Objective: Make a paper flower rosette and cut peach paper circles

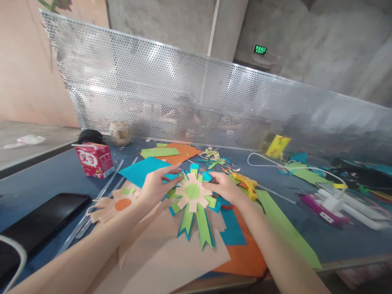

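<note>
Between my two hands is a layered felt rosette (pixel 192 191) with a green centre, pale petals, green and blue loops, and two notched green-and-blue tails hanging down. My left hand (pixel 161 181) pinches its upper left edge, and my right hand (pixel 225 185) grips a blue loop at its upper right. Beneath lies a pale felt sheet (pixel 171 249). Left of my left forearm rests a second pale felt flower (pixel 118 204) with an orange centre. A yellow glue gun (pixel 247 183) lies just beyond my right hand.
A red drink carton (pixel 94 160), clear glue sticks (pixel 75 232) and a black phone (pixel 45 224) sit at left. Felt scraps (pixel 214 157) lie near the perforated metal screen (pixel 171 81). A green felt strip (pixel 284 228), purple power strip (pixel 324 210) and white cable (pixel 294 166) are at right.
</note>
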### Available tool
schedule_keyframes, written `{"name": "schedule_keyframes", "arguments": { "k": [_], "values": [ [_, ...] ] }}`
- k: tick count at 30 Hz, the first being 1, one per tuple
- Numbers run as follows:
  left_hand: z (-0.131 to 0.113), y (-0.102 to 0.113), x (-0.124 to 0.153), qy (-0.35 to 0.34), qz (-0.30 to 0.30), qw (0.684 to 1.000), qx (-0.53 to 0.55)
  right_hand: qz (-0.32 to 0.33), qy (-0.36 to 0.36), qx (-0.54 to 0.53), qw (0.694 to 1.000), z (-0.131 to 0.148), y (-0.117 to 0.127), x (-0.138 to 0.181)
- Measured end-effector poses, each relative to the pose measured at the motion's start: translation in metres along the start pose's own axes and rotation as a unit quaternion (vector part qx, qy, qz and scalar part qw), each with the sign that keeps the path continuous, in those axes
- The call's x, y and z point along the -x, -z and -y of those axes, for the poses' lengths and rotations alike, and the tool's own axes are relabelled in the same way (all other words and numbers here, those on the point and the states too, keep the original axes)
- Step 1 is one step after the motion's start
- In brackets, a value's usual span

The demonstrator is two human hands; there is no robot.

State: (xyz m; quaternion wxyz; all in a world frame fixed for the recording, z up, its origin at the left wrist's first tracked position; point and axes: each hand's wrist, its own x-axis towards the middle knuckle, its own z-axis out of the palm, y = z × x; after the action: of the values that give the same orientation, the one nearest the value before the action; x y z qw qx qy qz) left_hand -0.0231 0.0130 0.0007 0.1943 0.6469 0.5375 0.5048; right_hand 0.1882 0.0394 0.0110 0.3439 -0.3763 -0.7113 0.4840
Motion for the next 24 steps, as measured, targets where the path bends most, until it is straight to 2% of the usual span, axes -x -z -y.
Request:
{"name": "schedule_keyframes", "arguments": {
  "k": [7, 13, 16, 20, 24],
  "values": [
    [0.0007, 0.0015, 0.0017, -0.047, -0.017, 0.996, -0.076, 0.01, -0.016, -0.028, 0.999, 0.0005, -0.0009, -0.0005],
    [0.0047, 0.002, 0.0026, -0.084, -0.009, 0.983, -0.164, -0.001, -0.025, -0.014, 1.0, 0.0007, -0.0012, -0.0001],
    [0.0073, 0.0003, 0.0028, -0.087, 0.002, 0.985, -0.151, -0.012, -0.029, -0.004, 1.0, 0.0012, -0.0014, 0.0],
    [0.0069, -0.0014, 0.0032, -0.073, -0.002, 0.994, -0.079, -0.018, -0.041, -0.01, 0.999, -0.0002, -0.0013, -0.001],
    [0.0042, -0.0005, 0.0026, -0.054, -0.008, 0.996, -0.07, -0.023, -0.051, -0.003, 0.998, -0.0043, 0.0, -0.0024]
  ]
}}
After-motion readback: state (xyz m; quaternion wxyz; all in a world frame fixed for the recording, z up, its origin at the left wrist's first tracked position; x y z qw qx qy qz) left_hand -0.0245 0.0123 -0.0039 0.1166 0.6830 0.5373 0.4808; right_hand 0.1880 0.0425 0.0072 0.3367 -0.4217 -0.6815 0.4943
